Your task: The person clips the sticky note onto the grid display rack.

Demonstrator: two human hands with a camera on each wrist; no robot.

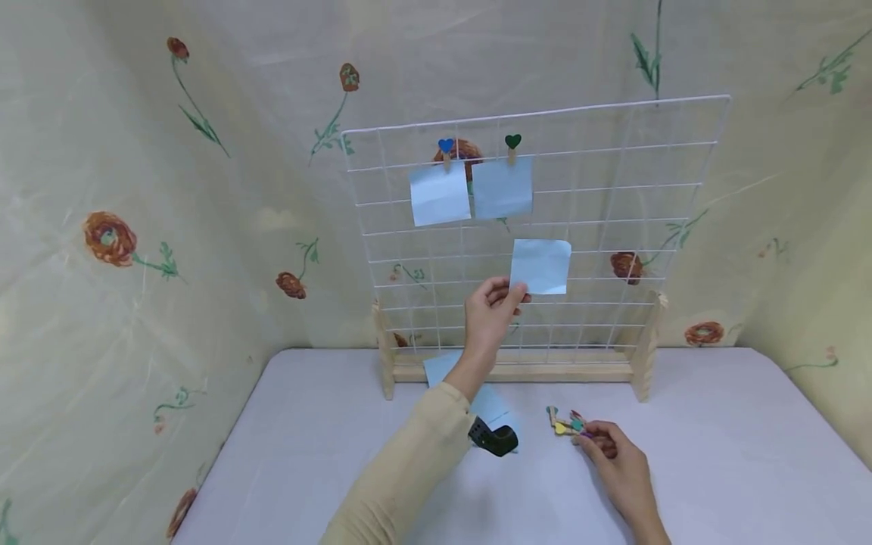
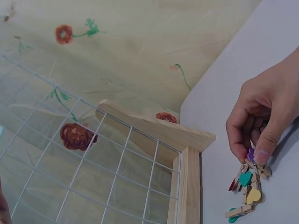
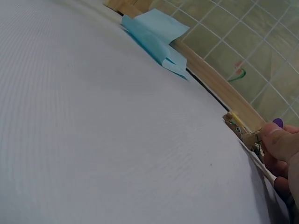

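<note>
My left hand (image 1: 492,314) pinches a light-blue paper square (image 1: 541,266) by its lower left corner, holding it up against the white wire grid (image 1: 606,223). Down on the table, my right hand (image 1: 616,462) pinches a small wooden clothespin with a purple heart (image 2: 251,154) between thumb and forefinger. Several other clothespins lie just beside its fingertips, with teal, yellow (image 2: 253,195) and red hearts. Higher on the grid, two blue paper squares hang side by side, the left one (image 1: 440,194) under a blue-heart clothespin (image 1: 446,151), the right one (image 1: 502,189) under a green-heart clothespin (image 1: 512,147).
The grid stands in a wooden base (image 1: 559,372) at the back of the white table (image 1: 722,454). More blue paper sheets (image 3: 161,28) lie at the base's left part, partly behind my left forearm in the head view. A flowered cloth (image 1: 225,288) hangs behind and around.
</note>
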